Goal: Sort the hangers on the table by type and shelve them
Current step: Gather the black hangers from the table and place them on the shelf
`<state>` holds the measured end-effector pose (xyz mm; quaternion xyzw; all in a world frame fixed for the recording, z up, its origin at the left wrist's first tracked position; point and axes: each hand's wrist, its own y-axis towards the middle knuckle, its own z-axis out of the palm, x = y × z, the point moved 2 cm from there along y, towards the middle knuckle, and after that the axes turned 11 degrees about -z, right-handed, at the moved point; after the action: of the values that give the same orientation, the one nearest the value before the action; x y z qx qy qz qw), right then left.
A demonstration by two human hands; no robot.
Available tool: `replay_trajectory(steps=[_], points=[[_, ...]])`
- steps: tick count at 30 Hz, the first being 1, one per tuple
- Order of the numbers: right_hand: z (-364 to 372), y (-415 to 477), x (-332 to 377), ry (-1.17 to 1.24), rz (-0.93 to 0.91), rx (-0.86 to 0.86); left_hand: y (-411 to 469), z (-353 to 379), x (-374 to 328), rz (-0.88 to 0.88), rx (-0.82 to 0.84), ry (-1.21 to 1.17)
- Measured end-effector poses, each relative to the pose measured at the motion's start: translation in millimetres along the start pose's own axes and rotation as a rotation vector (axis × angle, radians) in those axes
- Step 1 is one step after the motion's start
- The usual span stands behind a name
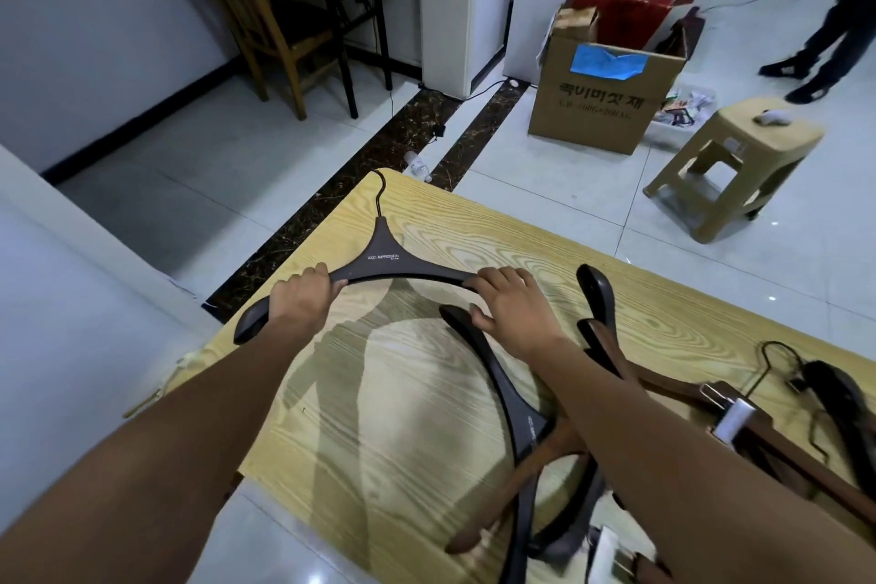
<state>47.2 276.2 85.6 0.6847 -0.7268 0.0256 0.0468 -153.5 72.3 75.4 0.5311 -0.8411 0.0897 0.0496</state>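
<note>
One dark hanger [385,259] is gripped at both arms by the left hand [301,299] and right hand [507,304]; the lower-right pile [531,429] lies unsorted, so shelving seemingly remains

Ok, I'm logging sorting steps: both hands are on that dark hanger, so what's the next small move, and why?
Probably set the dark hanger apart on the table's bare left side: the left hand and right hand grip its arms, and the pile at right mixes brown and dark hangers.

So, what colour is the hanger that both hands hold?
The hanger is dark brown, with pale lettering; the head view shows it.
</note>
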Motion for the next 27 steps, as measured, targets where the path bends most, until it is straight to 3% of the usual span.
replay_trajectory(steps=[16, 27], points=[[-1, -136, 30, -0.013, 0.001, 0.017, -132, -15, 0, -0.145, -0.043, -0.028], [28, -161, 55, 0.076, 0.047, 0.1, -160, -11, -2, -0.189, -0.025, -0.06]])
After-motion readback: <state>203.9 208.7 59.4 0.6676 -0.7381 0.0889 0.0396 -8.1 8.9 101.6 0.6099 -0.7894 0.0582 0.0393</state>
